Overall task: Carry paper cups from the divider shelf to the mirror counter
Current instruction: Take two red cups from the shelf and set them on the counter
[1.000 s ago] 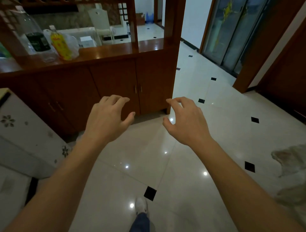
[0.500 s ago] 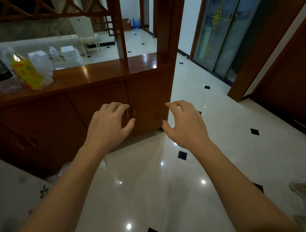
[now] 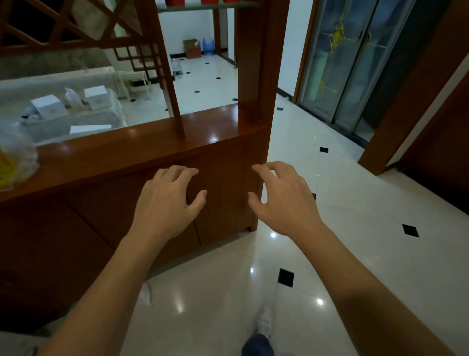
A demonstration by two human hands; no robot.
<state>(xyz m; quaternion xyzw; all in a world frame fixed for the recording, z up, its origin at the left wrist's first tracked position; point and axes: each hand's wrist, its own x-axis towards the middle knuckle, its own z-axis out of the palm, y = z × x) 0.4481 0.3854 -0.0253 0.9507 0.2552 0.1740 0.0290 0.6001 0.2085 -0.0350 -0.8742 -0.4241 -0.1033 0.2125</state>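
Holding left hand [image 3: 165,203] and right hand [image 3: 284,200] out near end of wooden divider [image 3: 152,142], fingers loosely curled, gripping nothing. Way up on glass shelf [image 3: 203,6]: red paper cups [image 3: 172,2] (cropped by top edge, only bases showing), well apart from both hands.

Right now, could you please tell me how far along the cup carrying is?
Nothing looks done yet. The left hand and right hand are empty, held out before the wooden divider. Red shapes on its top shelf, cut off by the frame, may be the cups; grasping and carrying remain.
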